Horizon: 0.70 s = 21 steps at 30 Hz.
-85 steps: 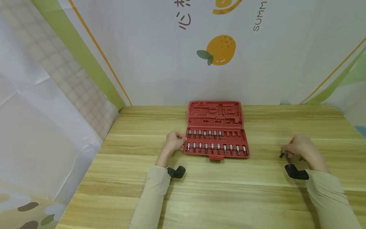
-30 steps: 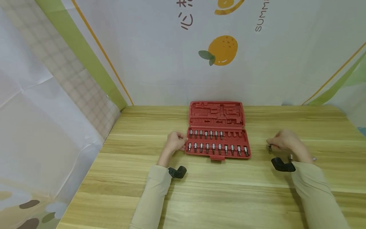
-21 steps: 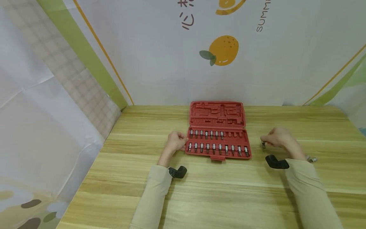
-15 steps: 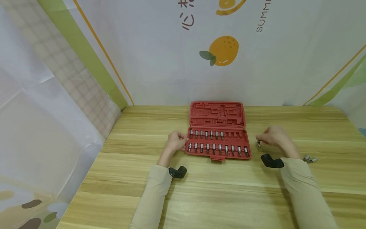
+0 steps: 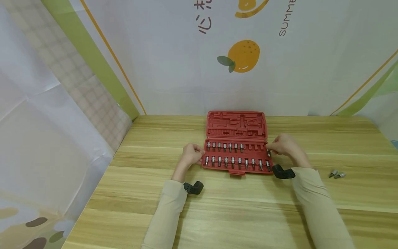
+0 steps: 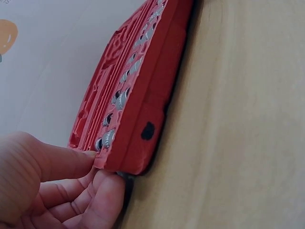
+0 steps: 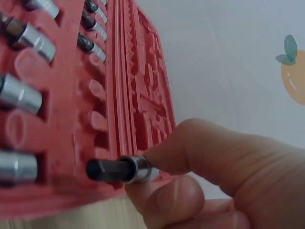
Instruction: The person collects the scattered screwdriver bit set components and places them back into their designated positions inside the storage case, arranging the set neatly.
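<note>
Red case point(image 5: 237, 143) open on the desk point(image 5: 236, 207), a hand at each end.

The right hand point(image 5: 284, 147) pinches a bit point(image 7: 119, 170) between thumb and fingers point(image 7: 174, 198), holding it at the right end of the case's back row, by the vacant slots there; its dark tip points into the tray. The left hand point(image 5: 191, 155) grips the case's left edge, thumb on top and fingers point(image 6: 102, 200) curled beneath the corner. Two rows of bits point(image 5: 231, 154) stand in the tray, lid lying flat behind. Two loose bits point(image 5: 337, 174) lie on the desk well off to the right.
</note>
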### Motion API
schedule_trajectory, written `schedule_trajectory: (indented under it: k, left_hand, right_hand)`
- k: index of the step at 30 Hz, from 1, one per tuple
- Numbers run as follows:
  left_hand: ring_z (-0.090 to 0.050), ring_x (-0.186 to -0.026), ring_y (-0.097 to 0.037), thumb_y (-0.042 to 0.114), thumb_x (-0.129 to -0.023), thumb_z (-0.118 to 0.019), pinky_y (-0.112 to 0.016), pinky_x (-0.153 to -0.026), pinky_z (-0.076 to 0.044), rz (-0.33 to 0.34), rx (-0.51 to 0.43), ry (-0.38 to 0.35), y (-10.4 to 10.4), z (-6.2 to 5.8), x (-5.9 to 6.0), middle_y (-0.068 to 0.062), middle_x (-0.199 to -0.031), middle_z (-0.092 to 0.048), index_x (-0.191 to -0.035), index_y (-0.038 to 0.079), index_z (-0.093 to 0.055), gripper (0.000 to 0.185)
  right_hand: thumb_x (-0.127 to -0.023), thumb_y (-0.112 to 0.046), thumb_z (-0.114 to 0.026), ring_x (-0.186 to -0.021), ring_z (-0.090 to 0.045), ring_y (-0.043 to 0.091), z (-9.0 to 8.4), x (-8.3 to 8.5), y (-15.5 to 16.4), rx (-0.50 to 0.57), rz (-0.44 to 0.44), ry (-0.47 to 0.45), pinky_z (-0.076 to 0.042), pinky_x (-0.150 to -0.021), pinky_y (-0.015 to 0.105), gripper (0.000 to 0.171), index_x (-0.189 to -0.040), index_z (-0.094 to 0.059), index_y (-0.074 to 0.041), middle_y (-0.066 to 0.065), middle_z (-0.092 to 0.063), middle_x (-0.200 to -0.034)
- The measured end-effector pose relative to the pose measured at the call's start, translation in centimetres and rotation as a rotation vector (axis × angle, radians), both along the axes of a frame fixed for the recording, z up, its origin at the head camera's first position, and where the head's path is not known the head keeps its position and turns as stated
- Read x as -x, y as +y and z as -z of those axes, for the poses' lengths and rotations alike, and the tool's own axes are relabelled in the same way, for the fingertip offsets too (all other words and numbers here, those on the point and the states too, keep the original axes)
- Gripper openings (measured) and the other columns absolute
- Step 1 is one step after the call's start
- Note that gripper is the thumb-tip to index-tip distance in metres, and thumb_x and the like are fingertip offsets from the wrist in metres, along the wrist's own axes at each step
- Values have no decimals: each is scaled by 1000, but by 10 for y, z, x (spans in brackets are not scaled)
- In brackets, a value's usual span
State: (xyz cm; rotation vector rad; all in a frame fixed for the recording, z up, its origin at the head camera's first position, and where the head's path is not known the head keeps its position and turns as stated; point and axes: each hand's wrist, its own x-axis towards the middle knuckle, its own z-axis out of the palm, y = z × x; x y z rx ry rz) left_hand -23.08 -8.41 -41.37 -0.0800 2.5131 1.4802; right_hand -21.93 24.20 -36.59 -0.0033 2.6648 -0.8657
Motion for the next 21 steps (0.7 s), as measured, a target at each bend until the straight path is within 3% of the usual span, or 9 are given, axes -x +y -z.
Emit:
schedule_trajectory:
  k: [12,21]
  left_hand:
    - [-57,-49,-11,5,-91,-60,-26,-50,-56,-1,3,-2,0,1,1,-9,-65,-60,-90,-6,-66,13]
    - [-58,-51,-13,5,-91,-60,-27,-52,-57,-1,-6,-6,0,1,0,-11,-69,-62,-92,-7,-65,13]
  right_hand:
    - [-89,-22,-57,-43,-30,8,3,12,-23,30,8,26,-28,-45,23,40,-50,-53,-11,-4,-42,-44]
    - [-88,-21,-60,-39,-32,8,6,26,-45,-4,-12,78,-32,-45,23,44,-46,-56,-10,-3,-46,-41]
